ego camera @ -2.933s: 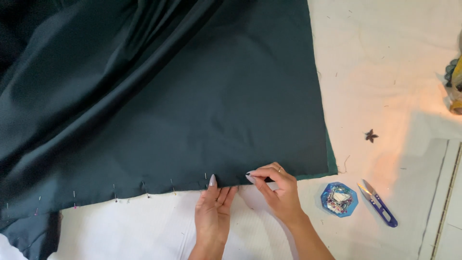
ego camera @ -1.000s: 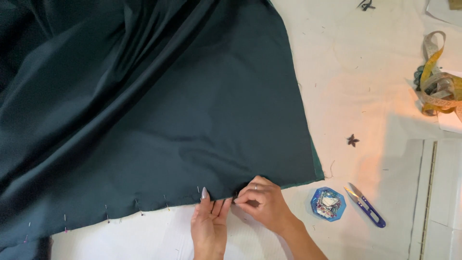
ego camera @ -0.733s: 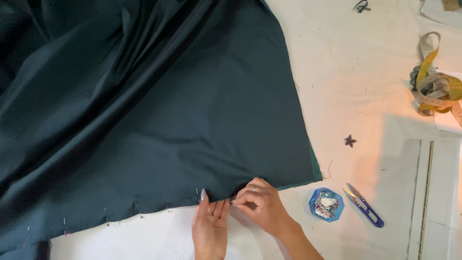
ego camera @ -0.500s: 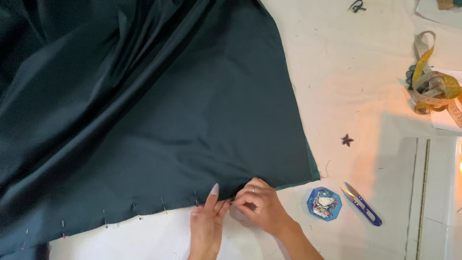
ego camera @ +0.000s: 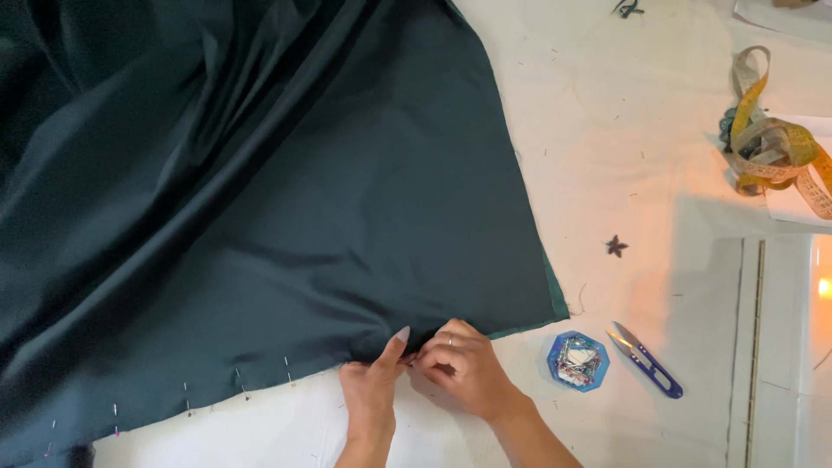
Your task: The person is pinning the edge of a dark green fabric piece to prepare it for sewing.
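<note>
Both hands meet at the lower middle of the frame: left hand [ego camera: 371, 394] and right hand [ego camera: 468, 368] pinching the dark green fabric [ego camera: 260, 199] hem, having crept rightward past the pins [ego camera: 236, 383]. Blue pin box [ego camera: 578, 360] and thread snips [ego camera: 646, 360] sit lower right on the tabletop [ego camera: 624, 173], nothing blocking.

Left hand [ego camera: 371, 390] and right hand [ego camera: 464, 368] meet, fingers pinched together.
</note>
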